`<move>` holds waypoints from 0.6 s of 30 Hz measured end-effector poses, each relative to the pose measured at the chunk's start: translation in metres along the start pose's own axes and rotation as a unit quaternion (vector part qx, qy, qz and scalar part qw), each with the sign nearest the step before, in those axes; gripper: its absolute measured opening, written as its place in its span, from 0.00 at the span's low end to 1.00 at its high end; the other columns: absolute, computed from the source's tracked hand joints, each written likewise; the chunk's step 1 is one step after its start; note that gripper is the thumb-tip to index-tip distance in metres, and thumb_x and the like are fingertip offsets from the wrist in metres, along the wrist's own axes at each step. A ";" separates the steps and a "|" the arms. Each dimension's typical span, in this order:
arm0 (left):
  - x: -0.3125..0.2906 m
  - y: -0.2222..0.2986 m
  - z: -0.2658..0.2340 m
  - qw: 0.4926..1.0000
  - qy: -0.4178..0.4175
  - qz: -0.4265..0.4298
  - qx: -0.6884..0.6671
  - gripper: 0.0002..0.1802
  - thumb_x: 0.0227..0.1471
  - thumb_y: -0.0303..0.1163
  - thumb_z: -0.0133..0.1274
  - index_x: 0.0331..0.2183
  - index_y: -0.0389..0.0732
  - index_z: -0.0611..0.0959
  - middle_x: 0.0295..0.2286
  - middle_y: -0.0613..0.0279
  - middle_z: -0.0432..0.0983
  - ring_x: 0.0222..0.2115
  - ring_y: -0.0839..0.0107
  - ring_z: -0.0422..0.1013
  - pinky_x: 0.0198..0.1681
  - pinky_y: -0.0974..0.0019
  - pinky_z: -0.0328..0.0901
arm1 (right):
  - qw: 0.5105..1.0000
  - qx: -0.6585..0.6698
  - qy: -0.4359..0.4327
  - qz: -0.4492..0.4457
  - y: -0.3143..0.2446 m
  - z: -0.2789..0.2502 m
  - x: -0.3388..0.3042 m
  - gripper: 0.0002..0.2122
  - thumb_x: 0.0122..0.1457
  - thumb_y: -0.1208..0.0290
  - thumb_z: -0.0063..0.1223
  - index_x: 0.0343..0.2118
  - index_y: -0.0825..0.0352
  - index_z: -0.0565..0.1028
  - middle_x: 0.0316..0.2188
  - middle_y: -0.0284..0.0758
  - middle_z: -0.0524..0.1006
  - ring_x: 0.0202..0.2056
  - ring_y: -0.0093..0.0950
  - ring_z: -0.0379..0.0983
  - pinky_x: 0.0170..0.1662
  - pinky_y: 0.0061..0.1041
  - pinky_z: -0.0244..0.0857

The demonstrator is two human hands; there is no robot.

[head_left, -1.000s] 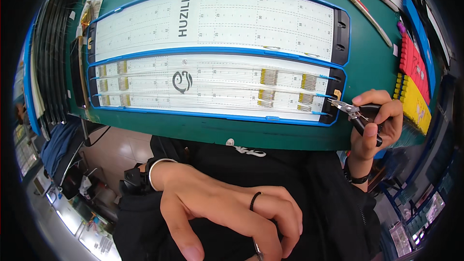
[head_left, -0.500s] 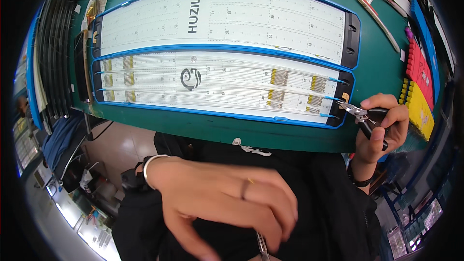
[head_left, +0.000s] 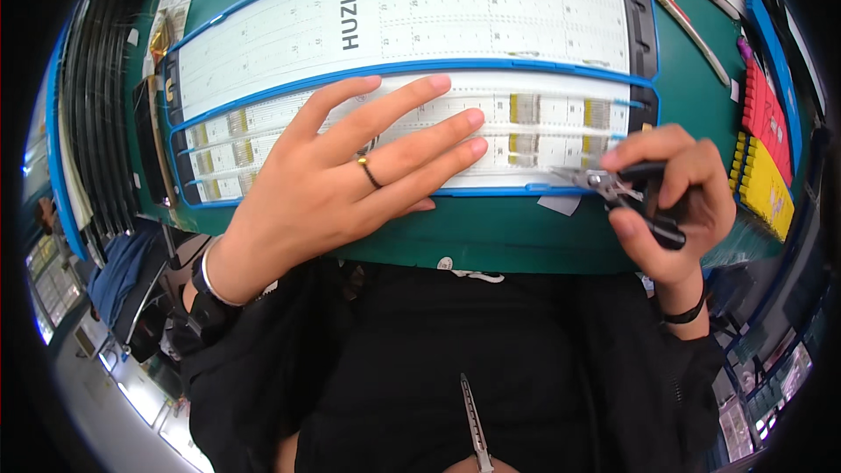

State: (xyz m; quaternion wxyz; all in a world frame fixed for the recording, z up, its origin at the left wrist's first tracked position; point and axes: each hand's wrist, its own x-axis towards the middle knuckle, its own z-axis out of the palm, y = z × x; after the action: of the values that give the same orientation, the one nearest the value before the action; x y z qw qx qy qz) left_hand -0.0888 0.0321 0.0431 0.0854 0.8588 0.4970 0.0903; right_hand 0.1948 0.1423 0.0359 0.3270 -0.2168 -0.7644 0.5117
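Note:
A long flat blue-edged fishing rig case (head_left: 517,60) lies opened out on the green table, its white lid half on the far side. In its near half run stretched pale lines, with rows of fine hooks in yellowish and grey bands (head_left: 524,108). My left hand (head_left: 350,158) is spread palm down over the middle of that near half, fingers apart and holding nothing. My right hand (head_left: 679,193) grips small wire cutters (head_left: 648,215) with black handles. Their metal jaws point left over the case's near right corner; whether they touch a line is unclear.
A slim toothed metal clip (head_left: 475,420) stands up near my lap. To the right lie a pink foam block (head_left: 766,118), a yellow foam block (head_left: 766,184) and a pen (head_left: 692,35). A dark phone-like slab (head_left: 154,140) sits left of the case. A paper scrap (head_left: 559,204) lies at its front edge.
My left hand has risen from above my lap onto the case. My right hand has carried the wire cutters leftward over the case's right end. A paper scrap now shows by the front edge.

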 end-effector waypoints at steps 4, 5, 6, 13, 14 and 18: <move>0.012 -0.015 0.005 0.998 0.015 0.042 0.051 0.31 0.40 0.37 0.61 0.52 0.52 0.81 0.55 0.78 0.73 0.58 0.67 0.66 0.57 0.57 0.66 | 0.999 -0.022 0.011 0.028 0.005 -0.004 0.015 0.17 0.47 0.83 0.66 0.28 0.65 0.63 0.35 0.51 0.79 0.32 0.23 0.73 0.37 0.17 0.66; 0.013 -0.019 0.005 0.998 0.016 0.043 0.048 0.31 0.41 0.36 0.61 0.52 0.52 0.81 0.55 0.78 0.73 0.58 0.67 0.66 0.57 0.56 0.65 | 0.999 -0.030 0.012 0.034 0.005 -0.005 0.018 0.17 0.48 0.83 0.65 0.28 0.65 0.62 0.35 0.51 0.79 0.31 0.22 0.72 0.37 0.17 0.66; 0.014 -0.022 0.005 0.998 0.016 0.042 0.047 0.30 0.42 0.36 0.61 0.52 0.52 0.81 0.55 0.78 0.73 0.58 0.67 0.66 0.57 0.56 0.65 | 0.999 -0.035 0.014 0.038 0.007 -0.006 0.020 0.16 0.48 0.82 0.64 0.28 0.65 0.62 0.35 0.51 0.79 0.31 0.21 0.71 0.37 0.16 0.66; 0.002 -0.028 0.010 0.999 0.006 0.041 0.024 0.26 0.47 0.32 0.60 0.50 0.55 0.82 0.55 0.78 0.73 0.58 0.66 0.67 0.59 0.55 0.64 | 0.995 0.053 0.033 0.080 0.019 -0.005 0.030 0.14 0.50 0.82 0.58 0.28 0.64 0.61 0.36 0.51 0.79 0.28 0.16 0.67 0.35 0.13 0.62; 0.000 -0.029 0.010 0.999 0.002 0.040 0.018 0.25 0.47 0.32 0.60 0.50 0.55 0.82 0.54 0.78 0.73 0.58 0.66 0.67 0.59 0.55 0.64 | 0.994 0.061 0.038 0.088 0.018 0.002 0.032 0.14 0.50 0.81 0.58 0.28 0.64 0.61 0.35 0.51 0.79 0.27 0.17 0.67 0.33 0.13 0.62; -0.007 -0.040 0.007 0.999 -0.009 0.049 0.005 0.22 0.47 0.32 0.61 0.47 0.55 0.84 0.53 0.79 0.74 0.57 0.67 0.68 0.57 0.56 0.66 | 0.995 0.011 -0.010 0.098 0.011 0.003 0.030 0.14 0.53 0.74 0.57 0.29 0.62 0.60 0.34 0.49 0.77 0.31 0.22 0.68 0.38 0.17 0.63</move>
State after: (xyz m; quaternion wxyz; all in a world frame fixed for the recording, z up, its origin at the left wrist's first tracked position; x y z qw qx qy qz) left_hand -0.1245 0.0452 0.0263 0.0810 0.8835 0.4538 0.0836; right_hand 0.1713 0.1644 0.0337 0.2698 -0.2820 -0.7372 0.5515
